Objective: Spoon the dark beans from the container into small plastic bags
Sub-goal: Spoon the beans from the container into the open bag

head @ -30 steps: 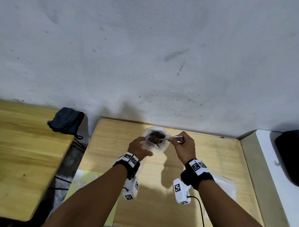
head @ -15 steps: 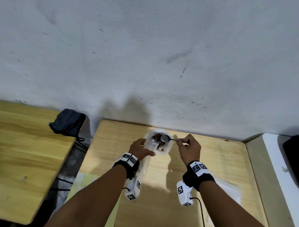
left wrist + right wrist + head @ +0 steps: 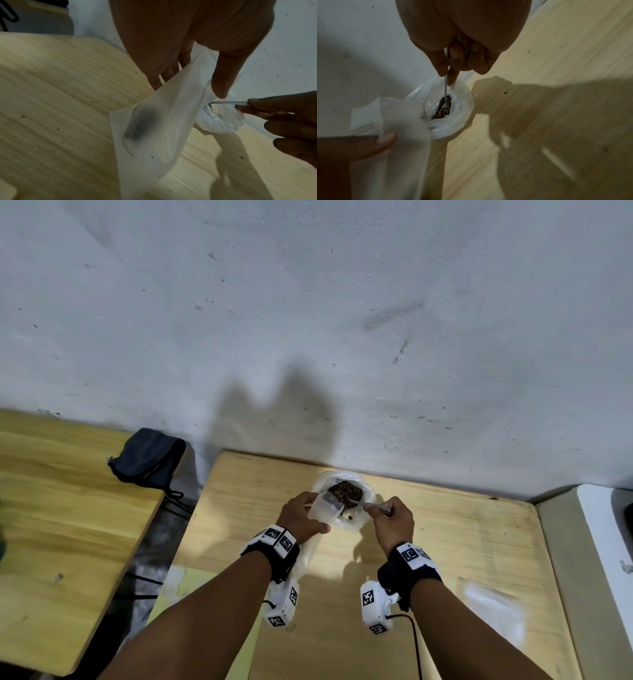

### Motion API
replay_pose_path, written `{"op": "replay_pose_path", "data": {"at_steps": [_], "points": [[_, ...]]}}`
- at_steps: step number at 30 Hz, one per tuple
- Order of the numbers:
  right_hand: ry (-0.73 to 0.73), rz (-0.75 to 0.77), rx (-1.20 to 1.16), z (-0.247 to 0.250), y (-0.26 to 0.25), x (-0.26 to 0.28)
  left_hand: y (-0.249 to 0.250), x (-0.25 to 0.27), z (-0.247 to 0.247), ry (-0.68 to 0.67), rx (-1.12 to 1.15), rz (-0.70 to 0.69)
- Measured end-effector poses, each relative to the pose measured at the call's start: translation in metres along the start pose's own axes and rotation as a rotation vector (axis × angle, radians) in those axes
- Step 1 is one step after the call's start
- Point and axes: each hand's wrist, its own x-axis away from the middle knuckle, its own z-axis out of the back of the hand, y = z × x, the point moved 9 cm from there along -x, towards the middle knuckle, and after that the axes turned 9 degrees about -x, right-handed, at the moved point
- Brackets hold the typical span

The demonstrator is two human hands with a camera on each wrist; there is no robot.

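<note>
A white plastic-lined container [image 3: 356,518] of dark beans [image 3: 346,491] stands at the table's far edge by the wall. My left hand [image 3: 303,517] pinches a small frosted plastic bag [image 3: 325,508] by its mouth, right beside the container's near-left rim. In the left wrist view the bag [image 3: 154,135] hangs down with a blurred dark patch inside, and my thumb [image 3: 221,81] holds its top edge. My right hand [image 3: 388,513] pinches a thin metal spoon [image 3: 445,86] whose bowl is down among the beans [image 3: 443,109].
A dark pouch [image 3: 147,457] lies on the corner of a second wooden table [image 3: 51,525] to the left, across a gap. A blurred plastic sheet or bag [image 3: 493,607] lies on my table at the right. A white surface [image 3: 603,542] borders the right side.
The spoon's bowl has gone from the container's right rim down into the beans. My left hand has brought the small bag's mouth closer to the container.
</note>
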Motion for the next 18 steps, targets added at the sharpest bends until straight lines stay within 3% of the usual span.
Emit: {"op": "replay_pose_path", "data": {"at_steps": [9, 18], "points": [[0.104, -0.224, -0.207, 0.025, 0.019, -0.007, 0.0, 0.003, 0.0, 0.03, 0.025, 0.003], [0.119, -0.105, -0.347, 0.057, -0.013, 0.003, 0.001, 0.015, 0.001, 0.044, -0.014, -0.011]]}}
